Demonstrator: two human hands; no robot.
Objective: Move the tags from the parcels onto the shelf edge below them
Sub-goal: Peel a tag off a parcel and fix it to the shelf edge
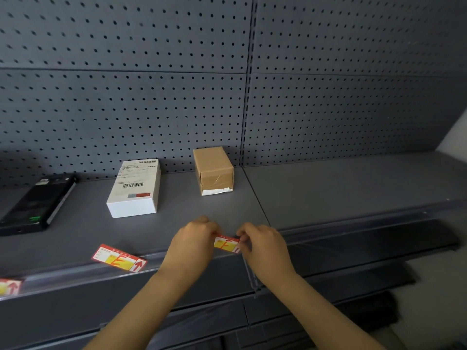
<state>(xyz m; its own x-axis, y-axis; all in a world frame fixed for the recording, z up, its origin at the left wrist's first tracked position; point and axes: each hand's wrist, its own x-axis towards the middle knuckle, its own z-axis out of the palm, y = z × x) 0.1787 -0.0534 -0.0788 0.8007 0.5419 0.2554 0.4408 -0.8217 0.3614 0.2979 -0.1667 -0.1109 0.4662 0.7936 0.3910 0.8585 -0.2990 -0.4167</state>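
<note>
A red and yellow tag (225, 244) sits at the shelf edge (353, 229), directly below the brown cardboard parcel (213, 170). My left hand (194, 242) pinches its left end and my right hand (262, 245) pinches its right end. A second red and yellow tag (118, 258) lies tilted at the edge strip, below the white parcel (135, 189). A third tag (8, 286) shows partly at the far left, in the strip below the black parcel (38, 202).
A grey pegboard wall (227, 84) backs the shelf. A seam (255, 198) splits the shelf into two boards; the right board (353, 188) is bare. Lower dark shelves (353, 279) stick out beneath.
</note>
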